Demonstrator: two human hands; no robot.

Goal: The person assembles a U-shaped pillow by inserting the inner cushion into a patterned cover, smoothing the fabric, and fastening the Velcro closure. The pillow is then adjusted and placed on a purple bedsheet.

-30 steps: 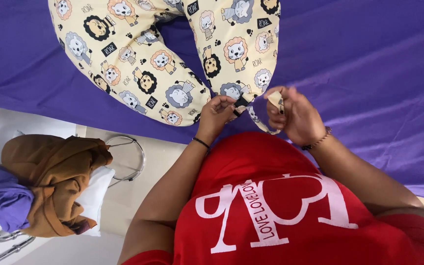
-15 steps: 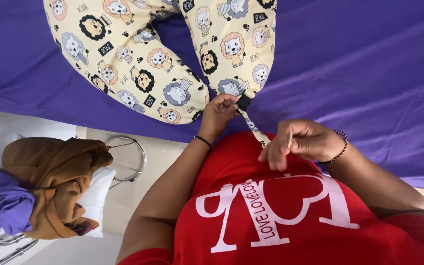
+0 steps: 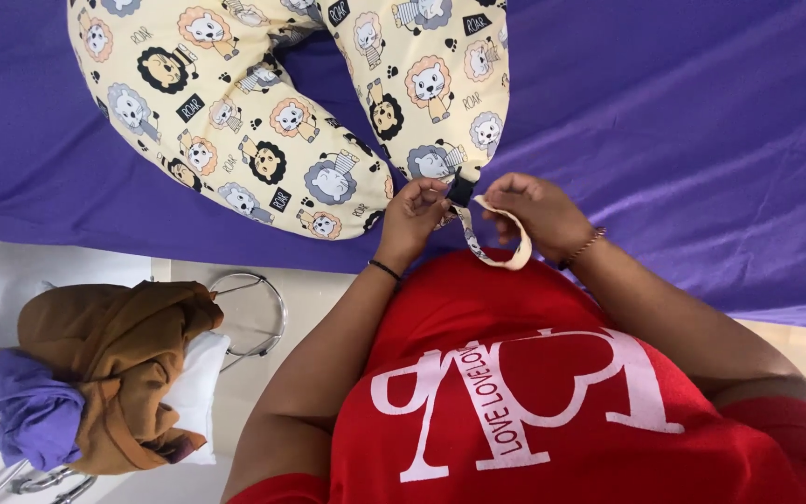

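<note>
- So, the curved cushion (image 3: 272, 112), pale yellow with cartoon lions all over it, lies on a bed with a purple sheet (image 3: 701, 140), its two arms pointing toward the person.
- Left hand (image 3: 414, 217) is right at the tip of the nearer cushion arm, fingers pinched on the fabric next to a small black buckle (image 3: 461, 189). Grip there is clenched on the cushion end.
- Right hand (image 3: 538, 213) is just on the other side of that buckle, holding a cream strap (image 3: 494, 245) that hangs from the buckle and loops down against the red shirt (image 3: 534, 392). Grip is closed on the strap.
- Both hands are near each other, with the buckle between them.
- Thin dark band on the left wrist, beaded bracelet on the right wrist.
- Off to the left, beside the bed, a metal-framed stool (image 3: 254, 313) carries a brown garment (image 3: 114, 364), a purple cloth (image 3: 25, 411) and something white (image 3: 200, 392) under them.
</note>
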